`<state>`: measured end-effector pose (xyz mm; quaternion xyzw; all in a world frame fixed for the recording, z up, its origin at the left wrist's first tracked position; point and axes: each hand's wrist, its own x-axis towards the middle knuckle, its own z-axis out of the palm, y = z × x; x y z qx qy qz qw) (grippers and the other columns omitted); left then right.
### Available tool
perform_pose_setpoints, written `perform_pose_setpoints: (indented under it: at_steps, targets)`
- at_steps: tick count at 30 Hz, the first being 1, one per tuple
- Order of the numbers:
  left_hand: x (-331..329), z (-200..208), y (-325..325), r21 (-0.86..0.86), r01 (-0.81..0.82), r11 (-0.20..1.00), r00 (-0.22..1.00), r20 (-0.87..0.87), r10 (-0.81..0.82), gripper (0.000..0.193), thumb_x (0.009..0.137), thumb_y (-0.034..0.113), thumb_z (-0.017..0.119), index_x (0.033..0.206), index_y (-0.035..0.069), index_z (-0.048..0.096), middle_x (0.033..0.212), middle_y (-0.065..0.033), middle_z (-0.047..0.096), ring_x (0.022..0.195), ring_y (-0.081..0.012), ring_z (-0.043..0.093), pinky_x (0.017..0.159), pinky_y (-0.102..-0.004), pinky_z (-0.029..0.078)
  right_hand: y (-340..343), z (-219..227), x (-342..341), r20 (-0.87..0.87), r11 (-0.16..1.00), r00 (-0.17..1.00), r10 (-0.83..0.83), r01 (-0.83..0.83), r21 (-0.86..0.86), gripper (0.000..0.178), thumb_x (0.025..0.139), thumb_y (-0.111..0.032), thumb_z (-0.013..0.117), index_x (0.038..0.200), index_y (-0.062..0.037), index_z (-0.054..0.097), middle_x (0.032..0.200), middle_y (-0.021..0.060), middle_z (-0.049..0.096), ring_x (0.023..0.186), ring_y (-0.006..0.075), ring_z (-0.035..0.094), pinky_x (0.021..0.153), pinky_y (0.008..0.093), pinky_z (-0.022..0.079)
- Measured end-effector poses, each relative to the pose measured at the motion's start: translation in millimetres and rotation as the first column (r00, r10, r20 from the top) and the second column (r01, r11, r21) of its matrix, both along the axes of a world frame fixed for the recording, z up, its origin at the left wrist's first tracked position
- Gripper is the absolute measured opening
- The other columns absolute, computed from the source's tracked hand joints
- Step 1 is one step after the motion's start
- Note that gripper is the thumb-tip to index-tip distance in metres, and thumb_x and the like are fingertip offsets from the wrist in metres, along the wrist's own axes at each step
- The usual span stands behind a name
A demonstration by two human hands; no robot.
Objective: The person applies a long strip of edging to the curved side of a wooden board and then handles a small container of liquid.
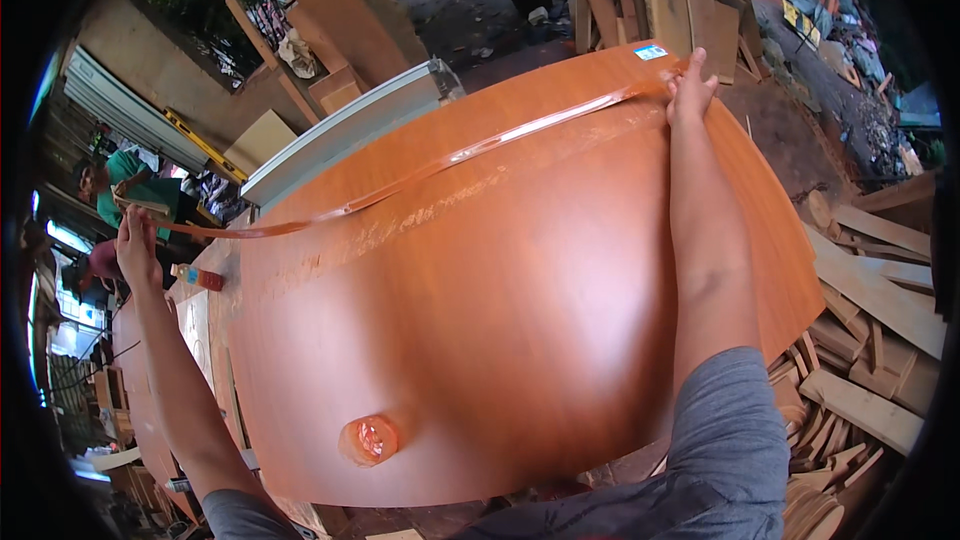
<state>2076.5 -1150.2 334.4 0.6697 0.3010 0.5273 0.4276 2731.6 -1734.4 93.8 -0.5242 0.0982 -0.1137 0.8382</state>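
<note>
Two bare hands spanning a wood-grain laminate panel [520,330] with a thin reddish-brown strip [540,124]. The strip ran across the panel's far part, from beyond its left edge to near its far right corner; whether its middle touched the surface could not be told. At the left hand [139,250], the fingers were drawn together, pinching the strip's end. At the right hand [690,95], the fingers were partly spread beside the other end; whether thumb and fingertip pinched it could not be told.

The strip sagged and bent toward the left, beside a shiny, glue-like smear [430,217] on the panel. Good handling, by judgement, called for even tension, with the right end kept steady as a reference and the left drawn outward just enough to remove the sag without creasing the strip. Twist was best corrected before contact, since a tacky surface could have caught it askew. A clear plastic container [369,440] stood near the panel's near edge, where the forearms needed to avoid it.
</note>
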Motion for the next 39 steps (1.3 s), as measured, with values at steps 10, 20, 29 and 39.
perform_pose_setpoints:
  at_steps: [10,20,29,39]
  targets:
    - [24,1,-38,-0.027,0.008,1.0,1.0,-0.012,-0.008,0.036,0.091,0.031,0.062,0.118,0.007,0.059,0.098,-0.0004,0.064,0.087,-0.0067,0.06,0.074,-0.0191,0.049,10,38,7,0.226,0.946,0.919,0.322,-0.307,-0.098,0.122,0.071,-0.054,0.074,0.147,-0.005,-0.009,0.121,0.0214,0.054,0.11,0.0307,0.056,0.088,0.0416,0.047]
    - [47,12,-78,0.018,0.012,1.0,1.0,0.018,-0.012,0.026,0.088,0.03,0.066,0.104,0.008,0.064,0.088,0.0017,0.065,0.076,-0.0038,0.058,0.062,-0.0161,0.048,51,66,4,0.413,0.93,0.833,0.367,-0.341,-0.139,0.116,0.066,-0.047,0.081,0.146,-0.0003,0.01,0.117,0.0109,0.053,0.088,0.0158,0.06,0.068,0.0241,0.047]
    - [16,81,-94,0.026,0.065,0.998,0.982,0.174,-0.069,0.028,0.09,0.027,0.064,0.111,0.009,0.061,0.093,0.0003,0.065,0.083,-0.0072,0.06,0.074,-0.0211,0.051,22,178,-20,0.588,0.954,0.762,0.272,-0.292,-0.063,0.072,0.068,-0.047,0.079,0.114,-0.0062,0.041,0.079,0.0019,0.056,0.057,0.0124,0.06,0.057,0.0273,0.052]
    - [-128,151,-133,0.088,0.167,0.982,0.914,0.359,-0.188,0.034,0.09,0.026,0.063,0.114,0.002,0.058,0.1,-0.0073,0.063,0.093,-0.0169,0.059,0.084,-0.0304,0.05,-110,313,-6,0.645,0.804,0.625,0.439,-0.594,0.029,0.038,0.085,-0.034,0.067,0.11,-0.0106,0.051,0.079,0.0012,0.044,0.073,0.0154,0.047,0.095,0.0446,0.045]
